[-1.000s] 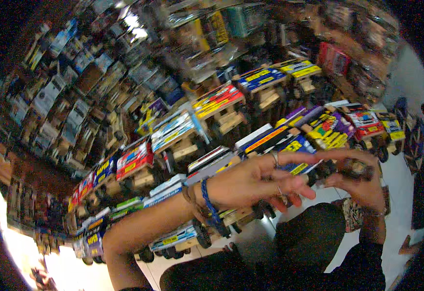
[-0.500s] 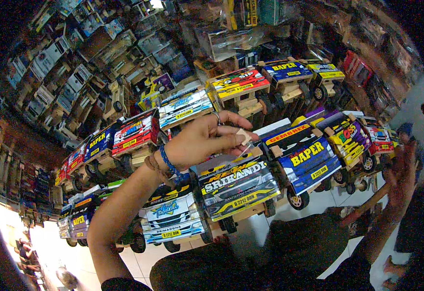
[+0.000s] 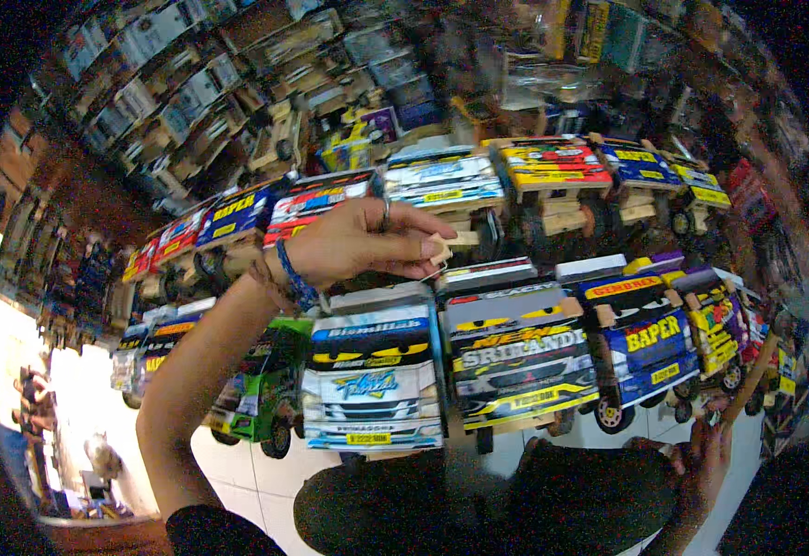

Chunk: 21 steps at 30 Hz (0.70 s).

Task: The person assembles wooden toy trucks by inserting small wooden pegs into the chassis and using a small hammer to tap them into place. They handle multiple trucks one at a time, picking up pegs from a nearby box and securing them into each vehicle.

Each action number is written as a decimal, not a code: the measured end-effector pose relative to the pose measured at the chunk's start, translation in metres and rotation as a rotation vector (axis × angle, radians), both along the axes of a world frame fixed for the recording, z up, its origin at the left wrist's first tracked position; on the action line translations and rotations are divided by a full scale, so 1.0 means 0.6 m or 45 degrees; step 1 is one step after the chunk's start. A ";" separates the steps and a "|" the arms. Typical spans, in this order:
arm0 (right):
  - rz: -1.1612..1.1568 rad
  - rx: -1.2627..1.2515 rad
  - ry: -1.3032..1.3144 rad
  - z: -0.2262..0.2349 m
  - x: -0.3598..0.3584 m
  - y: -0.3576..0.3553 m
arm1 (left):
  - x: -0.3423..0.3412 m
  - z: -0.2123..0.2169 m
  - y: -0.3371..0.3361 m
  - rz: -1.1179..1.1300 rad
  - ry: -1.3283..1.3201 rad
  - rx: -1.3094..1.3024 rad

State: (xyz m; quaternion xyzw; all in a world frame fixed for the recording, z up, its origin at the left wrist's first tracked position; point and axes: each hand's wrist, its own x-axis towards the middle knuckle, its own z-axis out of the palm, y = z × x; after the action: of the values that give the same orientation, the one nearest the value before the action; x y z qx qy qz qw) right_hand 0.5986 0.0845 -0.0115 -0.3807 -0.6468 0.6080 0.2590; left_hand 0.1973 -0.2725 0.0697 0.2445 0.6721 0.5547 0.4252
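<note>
My left hand (image 3: 353, 241), with a ring and a blue bracelet, is closed, pinching a small pale wooden block (image 3: 439, 248) between thumb and fingers. A thin pale strand hangs below the block. Just under it stands a grey and yellow toy truck (image 3: 520, 357), and to its left a white and blue toy truck (image 3: 372, 380). At the lower right, my right hand (image 3: 703, 454) is dim and blurred beside my dark-clothed leg. It seems closed around a thin brown stick-like thing (image 3: 754, 375) that slants up past the blue toy truck (image 3: 650, 338); its exact kind is unclear.
Another row of toy trucks stands behind, including a white one (image 3: 443, 176) and a red and yellow one (image 3: 557, 165). A green toy truck (image 3: 261, 380) is partly behind my left forearm. Stacked wooden truck parts (image 3: 182, 83) fill the back. White floor tiles (image 3: 247, 477) show in front.
The view has swung, shifting the truck rows rightward. My left hand still pinches the block, now farther from the grey truck's cab. My right hand has come down from the right-end trucks toward my leg.
</note>
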 end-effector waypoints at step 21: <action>0.461 0.256 -0.148 0.059 -0.066 -0.073 | 0.025 -0.075 -0.034 -0.523 0.385 0.087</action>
State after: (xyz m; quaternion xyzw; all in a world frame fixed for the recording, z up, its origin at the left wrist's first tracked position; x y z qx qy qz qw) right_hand 0.5589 0.0405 0.0238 -0.2647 -0.7758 0.5542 0.1444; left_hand 0.2121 -0.2928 0.0249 0.4703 0.6450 0.4362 0.4153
